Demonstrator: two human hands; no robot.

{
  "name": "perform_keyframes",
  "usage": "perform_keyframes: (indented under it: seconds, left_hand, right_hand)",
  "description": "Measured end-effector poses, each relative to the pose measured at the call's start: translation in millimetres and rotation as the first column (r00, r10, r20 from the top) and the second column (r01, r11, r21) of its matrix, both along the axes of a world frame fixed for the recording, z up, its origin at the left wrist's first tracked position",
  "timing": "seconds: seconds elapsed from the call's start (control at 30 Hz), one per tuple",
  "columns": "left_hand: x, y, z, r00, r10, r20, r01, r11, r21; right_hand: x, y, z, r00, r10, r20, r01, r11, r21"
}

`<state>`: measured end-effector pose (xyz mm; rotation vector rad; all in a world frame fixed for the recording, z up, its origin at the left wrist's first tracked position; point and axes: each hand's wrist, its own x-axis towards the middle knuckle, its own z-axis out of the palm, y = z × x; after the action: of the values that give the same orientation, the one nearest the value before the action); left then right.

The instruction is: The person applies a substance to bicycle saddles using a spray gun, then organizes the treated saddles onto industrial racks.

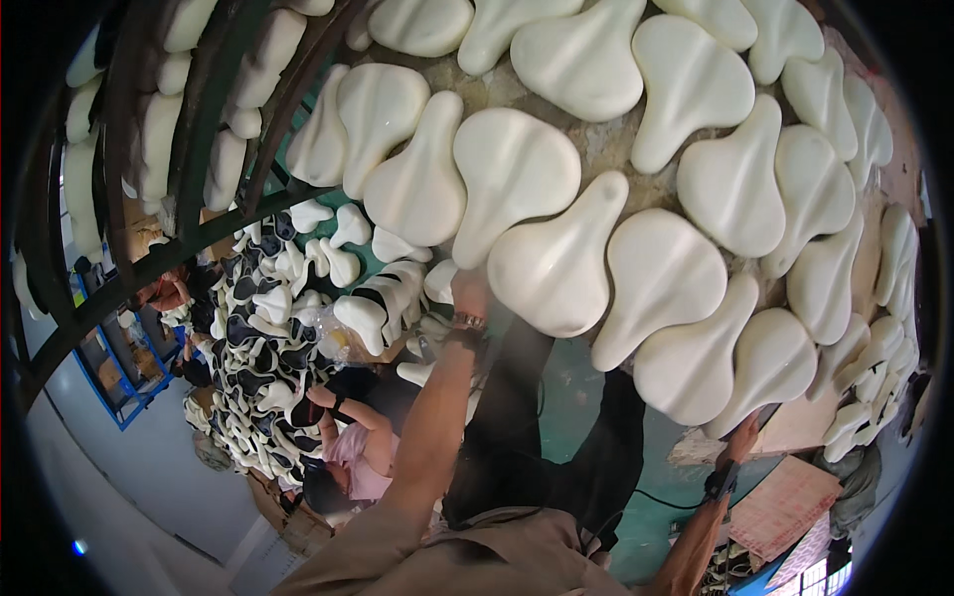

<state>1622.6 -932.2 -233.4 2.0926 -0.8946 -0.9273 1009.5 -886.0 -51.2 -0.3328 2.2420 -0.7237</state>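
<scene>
Many white saddles [552, 263] lie close together on the table [601, 144], most of them touching, with their narrow ends pointing to different directions. The left hand [471, 294] is at the table's near edge, just below the narrow end of one saddle; its fingers are partly hidden, so I cannot tell if they are wide or closed. The right hand [738, 439] is farther to the right, at the lower edge of the saddles, beside another narrow end. Something dark shows near its fingers, perhaps a tool, but the view is poor and I cannot tell if they hold it.

On the left, a dark rack [159, 260] contains more white saddles, which rest between its bars. Beyond it, a big heap [248, 333] of white and black saddles covers the floor. Beside a row of white saddles is a clear bag [333, 343]; its content is not readable. Near the heap sits a co-worker in pink [360, 465].
</scene>
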Motion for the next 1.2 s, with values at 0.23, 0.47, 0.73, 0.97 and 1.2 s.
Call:
perform_keyframes:
  seconds: [0.23, 0.47, 0.73, 0.97, 1.2]
  left_hand:
    - [-22, -82, 9, 0.617, -0.509, 0.600, 0.458, 0.852, 0.252]
    - [57, -93, 11, 0.950, 0.155, 0.272, -0.176, 0.983, 0.057]
    - [72, -96, 1, 0.880, 0.446, -0.163, -0.455, 0.890, -0.024]
    - [68, -90, 12, 0.834, 0.466, -0.295, -0.479, 0.877, 0.030]
    - [6, -100, 38, 0.909, 0.401, -0.112, -0.385, 0.912, 0.141]
  right_hand:
    - [-16, -45, -66, 0.951, 0.310, 0.006, -0.310, 0.951, -0.012]
    - [72, -65, -99, 0.943, 0.113, 0.313, -0.087, 0.992, -0.095]
    - [58, -54, -116, 0.905, 0.285, 0.315, -0.261, 0.958, -0.115]
    - [65, -56, -104, 0.893, 0.320, 0.317, -0.288, 0.947, -0.143]
    - [24, -66, -112, 0.949, 0.242, 0.205, -0.215, 0.966, -0.142]
